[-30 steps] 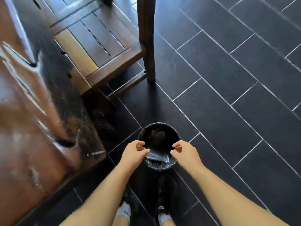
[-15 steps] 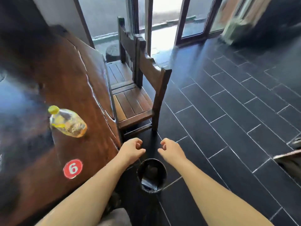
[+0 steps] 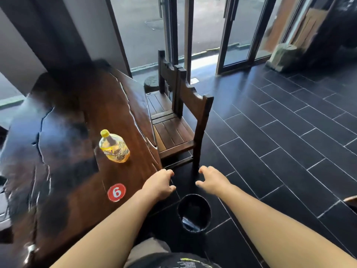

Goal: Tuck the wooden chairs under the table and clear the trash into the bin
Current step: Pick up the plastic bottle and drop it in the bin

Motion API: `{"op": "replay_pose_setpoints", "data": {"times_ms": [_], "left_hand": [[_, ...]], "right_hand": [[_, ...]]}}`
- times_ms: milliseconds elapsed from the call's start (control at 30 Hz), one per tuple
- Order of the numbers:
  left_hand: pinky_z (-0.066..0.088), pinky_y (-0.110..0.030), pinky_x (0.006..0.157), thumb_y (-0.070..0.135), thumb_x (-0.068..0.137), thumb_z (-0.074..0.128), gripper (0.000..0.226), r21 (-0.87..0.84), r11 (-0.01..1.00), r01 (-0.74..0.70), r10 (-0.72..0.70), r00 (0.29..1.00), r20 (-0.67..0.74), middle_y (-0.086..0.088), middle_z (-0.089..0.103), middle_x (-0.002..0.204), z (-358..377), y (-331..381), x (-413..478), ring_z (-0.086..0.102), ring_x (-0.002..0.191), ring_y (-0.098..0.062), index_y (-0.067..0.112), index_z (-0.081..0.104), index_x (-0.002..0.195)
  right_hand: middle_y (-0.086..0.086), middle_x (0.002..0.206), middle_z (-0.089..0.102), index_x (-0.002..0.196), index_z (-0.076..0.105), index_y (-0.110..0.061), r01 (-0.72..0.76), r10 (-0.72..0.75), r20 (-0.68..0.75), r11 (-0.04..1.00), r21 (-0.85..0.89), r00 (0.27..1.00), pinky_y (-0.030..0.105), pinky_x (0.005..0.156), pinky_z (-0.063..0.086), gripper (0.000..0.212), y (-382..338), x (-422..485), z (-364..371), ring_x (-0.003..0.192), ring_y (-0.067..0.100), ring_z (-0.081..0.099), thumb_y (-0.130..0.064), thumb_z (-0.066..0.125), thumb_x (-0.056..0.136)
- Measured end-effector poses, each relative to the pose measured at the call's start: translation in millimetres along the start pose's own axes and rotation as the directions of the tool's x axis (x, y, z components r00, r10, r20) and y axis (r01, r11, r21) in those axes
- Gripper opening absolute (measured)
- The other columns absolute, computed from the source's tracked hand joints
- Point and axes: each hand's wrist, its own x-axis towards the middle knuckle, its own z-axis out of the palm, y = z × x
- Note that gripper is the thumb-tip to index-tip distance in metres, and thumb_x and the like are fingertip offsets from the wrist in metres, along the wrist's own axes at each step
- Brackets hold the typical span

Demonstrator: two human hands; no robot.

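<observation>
A plastic bottle (image 3: 114, 147) with a yellow cap and yellow drink stands on the dark wooden slab table (image 3: 67, 151). Two wooden chairs sit along the table's right side, the near chair (image 3: 179, 132) and a far chair (image 3: 164, 88) behind it, both with seats partly under the table edge. A small round black bin (image 3: 194, 211) stands on the floor below my hands, with a crumpled wrapper inside. My left hand (image 3: 160, 183) hovers at the table's corner, fingers loosely curled and empty. My right hand (image 3: 210, 179) is empty too, fingers spread, above the bin.
A red round sticker with the number 6 (image 3: 116, 192) is on the table near my left hand. Dark tiled floor (image 3: 280, 142) stretches to the right. Glass doors (image 3: 237, 31) stand at the back, with a stone block (image 3: 284, 57) beside them.
My hands have lifted away from the bin's rim and my view has risen from the bin to the table, bottle and chairs.
</observation>
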Motion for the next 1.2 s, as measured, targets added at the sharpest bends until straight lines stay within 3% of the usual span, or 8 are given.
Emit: {"op": "replay_pose_setpoints", "data": {"times_ms": [133, 267, 500, 667, 767, 1033, 1200], "left_hand": [[0.048, -0.036, 0.099, 0.036, 0.087, 0.067, 0.048, -0.022, 0.997, 0.071, -0.071, 0.997, -0.019, -0.007, 0.060, 0.126, -12, -31, -14, 0.058, 0.116, -0.025, 0.017, 0.057, 0.130], [0.045, -0.034, 0.103, 0.036, 0.087, 0.067, 0.057, -0.033, 0.989, 0.147, -0.149, 0.988, -0.042, -0.008, 0.057, 0.132, -34, -72, -23, 0.055, 0.122, -0.025, 0.015, 0.051, 0.137], [0.047, -0.036, 0.103, 0.037, 0.088, 0.069, 0.059, -0.089, 0.958, 0.274, -0.281, 0.957, -0.075, -0.004, 0.058, 0.134, -71, -165, -28, 0.057, 0.121, -0.023, 0.017, 0.050, 0.140], [0.050, -0.035, 0.100, 0.038, 0.087, 0.071, 0.061, -0.117, 0.950, 0.291, -0.301, 0.950, -0.080, -0.005, 0.059, 0.134, -98, -226, -15, 0.058, 0.121, -0.022, 0.016, 0.050, 0.140], [0.046, -0.036, 0.103, 0.038, 0.088, 0.070, 0.060, -0.131, 0.956, 0.264, -0.276, 0.958, -0.080, -0.008, 0.057, 0.133, -112, -256, 1, 0.056, 0.123, -0.024, 0.014, 0.050, 0.139], [0.048, -0.033, 0.095, 0.046, 0.084, 0.074, 0.068, -0.276, 0.945, 0.174, -0.205, 0.975, -0.086, -0.008, 0.060, 0.129, -130, -303, 56, 0.060, 0.112, -0.023, 0.012, 0.050, 0.138], [0.047, -0.028, 0.089, 0.043, 0.082, 0.076, 0.077, -0.420, 0.893, 0.164, -0.205, 0.977, -0.056, -0.008, 0.057, 0.132, -133, -315, 84, 0.060, 0.101, -0.019, 0.013, 0.042, 0.144]], "right_hand": [[0.004, 0.132, 0.049, 0.134, 0.047, -0.019, 0.060, -0.058, 0.032, 0.998, -0.036, 0.998, 0.040, 0.095, 0.049, 0.050, -28, 10, 4, 0.117, 0.027, 0.055, -0.043, 0.059, 0.093], [0.004, 0.133, 0.049, 0.138, 0.045, -0.018, 0.161, -0.155, 0.080, 0.983, -0.085, 0.985, 0.037, 0.094, 0.048, 0.051, -76, 24, 12, 0.119, 0.028, 0.056, -0.042, 0.059, 0.094], [0.008, 0.127, 0.053, 0.136, 0.049, -0.017, 0.235, -0.229, 0.102, 0.971, -0.051, 0.968, 0.036, 0.096, 0.047, 0.054, -172, 70, 33, 0.116, 0.027, 0.058, -0.044, 0.063, 0.091], [0.008, 0.127, 0.056, 0.135, 0.051, -0.016, 0.189, -0.193, 0.064, 0.981, 0.052, 0.979, 0.033, 0.095, 0.048, 0.055, -225, 105, 44, 0.111, 0.025, 0.059, -0.044, 0.065, 0.090], [0.008, 0.125, 0.058, 0.134, 0.052, -0.016, 0.150, -0.155, 0.025, 0.979, 0.140, 0.988, 0.028, 0.085, 0.046, 0.054, -247, 126, 50, 0.103, 0.022, 0.059, -0.044, 0.067, 0.090], [0.004, 0.132, 0.055, 0.142, 0.044, -0.021, 0.024, -0.013, -0.032, 0.925, 0.378, 0.999, 0.027, 0.081, 0.049, 0.068, -273, 168, 71, 0.107, 0.018, 0.061, -0.045, 0.073, 0.086], [0.005, 0.143, 0.049, 0.146, 0.041, -0.024, 0.006, 0.012, -0.032, 0.862, 0.506, 0.999, 0.036, 0.096, 0.052, 0.078, -278, 194, 87, 0.116, 0.018, 0.058, -0.041, 0.080, 0.081]]}}
